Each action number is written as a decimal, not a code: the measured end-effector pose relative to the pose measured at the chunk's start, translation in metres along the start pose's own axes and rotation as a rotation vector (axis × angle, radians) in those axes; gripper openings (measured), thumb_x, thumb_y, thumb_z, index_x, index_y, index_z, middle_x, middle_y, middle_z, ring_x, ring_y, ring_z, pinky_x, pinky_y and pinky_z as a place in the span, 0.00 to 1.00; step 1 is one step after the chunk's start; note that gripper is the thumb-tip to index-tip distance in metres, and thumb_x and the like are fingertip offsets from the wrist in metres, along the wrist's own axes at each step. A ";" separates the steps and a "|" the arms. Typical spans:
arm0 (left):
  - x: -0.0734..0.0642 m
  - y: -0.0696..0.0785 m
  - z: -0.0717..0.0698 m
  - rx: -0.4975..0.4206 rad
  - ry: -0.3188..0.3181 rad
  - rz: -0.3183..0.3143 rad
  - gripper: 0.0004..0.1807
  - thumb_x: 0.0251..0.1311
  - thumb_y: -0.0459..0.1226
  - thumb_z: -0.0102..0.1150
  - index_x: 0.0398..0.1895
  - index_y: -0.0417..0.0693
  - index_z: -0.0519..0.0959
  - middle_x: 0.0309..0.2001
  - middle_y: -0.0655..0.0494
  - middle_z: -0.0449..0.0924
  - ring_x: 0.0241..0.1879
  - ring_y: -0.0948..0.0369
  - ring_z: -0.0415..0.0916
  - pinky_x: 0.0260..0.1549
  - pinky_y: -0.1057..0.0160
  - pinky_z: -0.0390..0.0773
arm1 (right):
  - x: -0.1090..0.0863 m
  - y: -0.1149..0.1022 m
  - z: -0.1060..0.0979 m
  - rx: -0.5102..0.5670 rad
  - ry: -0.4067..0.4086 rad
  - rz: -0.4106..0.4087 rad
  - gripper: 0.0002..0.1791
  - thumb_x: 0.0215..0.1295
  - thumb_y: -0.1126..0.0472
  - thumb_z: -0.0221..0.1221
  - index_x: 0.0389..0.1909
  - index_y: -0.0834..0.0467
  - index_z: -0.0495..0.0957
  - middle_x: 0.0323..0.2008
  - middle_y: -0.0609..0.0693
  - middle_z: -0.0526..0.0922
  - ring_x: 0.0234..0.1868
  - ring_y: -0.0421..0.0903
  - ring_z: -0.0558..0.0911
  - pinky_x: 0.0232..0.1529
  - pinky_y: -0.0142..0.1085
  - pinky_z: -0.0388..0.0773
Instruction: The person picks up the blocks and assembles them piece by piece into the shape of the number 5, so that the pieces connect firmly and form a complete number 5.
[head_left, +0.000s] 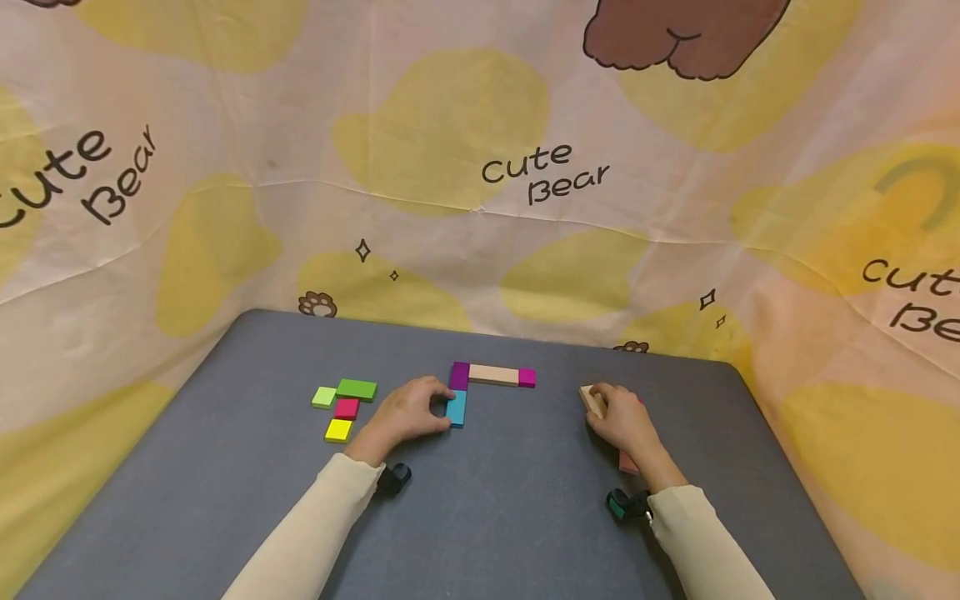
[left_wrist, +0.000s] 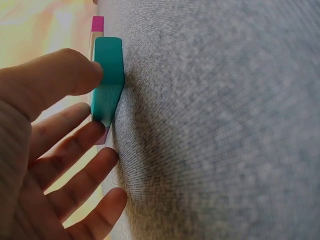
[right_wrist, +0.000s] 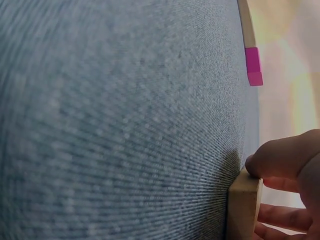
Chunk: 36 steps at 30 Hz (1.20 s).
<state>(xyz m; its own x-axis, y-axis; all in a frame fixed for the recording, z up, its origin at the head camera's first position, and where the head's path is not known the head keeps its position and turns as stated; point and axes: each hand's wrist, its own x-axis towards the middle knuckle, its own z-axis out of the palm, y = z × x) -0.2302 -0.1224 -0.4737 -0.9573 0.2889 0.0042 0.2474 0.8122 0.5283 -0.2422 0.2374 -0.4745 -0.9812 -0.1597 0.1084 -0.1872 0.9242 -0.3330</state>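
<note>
Seeing cream sleeves [head_left: 307,529] nearest, stretching over a grey table [head_left: 517,517], with dark bands [head_left: 395,479] at both wrists. Watching the left hand [head_left: 405,412] gripping a blue block [head_left: 456,409] near mid-table, thumb at the near end, fingertips towards the far end, other fingers spreading apart. Noting a purple block [head_left: 460,376] just beyond, appearing to touch the blue one; following a tan block [head_left: 493,376] rightward from there to a small pink block [head_left: 527,378]. Watching the right hand [head_left: 618,417], well to the right, pinching a wooden block [head_left: 590,401] narrowly; not telling lifted from resting. Spotting a salmon block [head_left: 628,462] on the near side, partly hidden by that arm. Counting four at left, lying close together: lime block [head_left: 324,397], green block [head_left: 356,389], red block [head_left: 346,409], yellow block [head_left: 338,431] nearest. Finding printed cloth [head_left: 420,125] behind the far edge.
</note>
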 end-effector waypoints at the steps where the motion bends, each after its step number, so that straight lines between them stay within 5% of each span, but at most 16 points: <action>1: 0.000 0.000 0.000 -0.002 0.002 0.000 0.22 0.47 0.42 0.71 0.49 0.51 0.83 0.48 0.56 0.81 0.45 0.59 0.75 0.51 0.54 0.78 | 0.000 0.000 0.000 0.002 -0.003 -0.001 0.23 0.53 0.59 0.64 0.51 0.63 0.78 0.42 0.66 0.80 0.29 0.51 0.77 0.26 0.42 0.73; 14: 0.000 -0.001 -0.001 -0.009 0.007 0.002 0.23 0.47 0.43 0.72 0.50 0.52 0.83 0.50 0.56 0.80 0.48 0.58 0.75 0.53 0.54 0.77 | -0.002 -0.017 0.003 0.094 0.051 -0.049 0.23 0.48 0.63 0.65 0.49 0.62 0.79 0.43 0.62 0.82 0.36 0.52 0.79 0.32 0.40 0.74; 24: 0.002 -0.003 0.002 0.014 0.005 0.019 0.22 0.47 0.42 0.70 0.49 0.52 0.84 0.45 0.59 0.81 0.39 0.63 0.73 0.46 0.59 0.77 | -0.006 -0.049 0.009 0.136 0.089 -0.150 0.21 0.47 0.65 0.65 0.46 0.58 0.81 0.42 0.57 0.83 0.37 0.49 0.79 0.35 0.40 0.75; 36: 0.002 -0.004 0.002 0.017 0.002 0.004 0.23 0.47 0.43 0.71 0.50 0.52 0.84 0.46 0.59 0.81 0.41 0.62 0.74 0.48 0.58 0.77 | -0.008 -0.084 0.021 0.150 0.031 -0.235 0.21 0.45 0.66 0.65 0.45 0.53 0.82 0.43 0.50 0.84 0.37 0.45 0.75 0.35 0.37 0.72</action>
<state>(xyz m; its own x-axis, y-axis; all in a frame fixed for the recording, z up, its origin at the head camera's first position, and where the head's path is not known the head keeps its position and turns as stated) -0.2325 -0.1237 -0.4776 -0.9566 0.2911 0.0082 0.2538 0.8194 0.5140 -0.2202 0.1540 -0.4673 -0.9087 -0.3504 0.2270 -0.4163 0.8011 -0.4300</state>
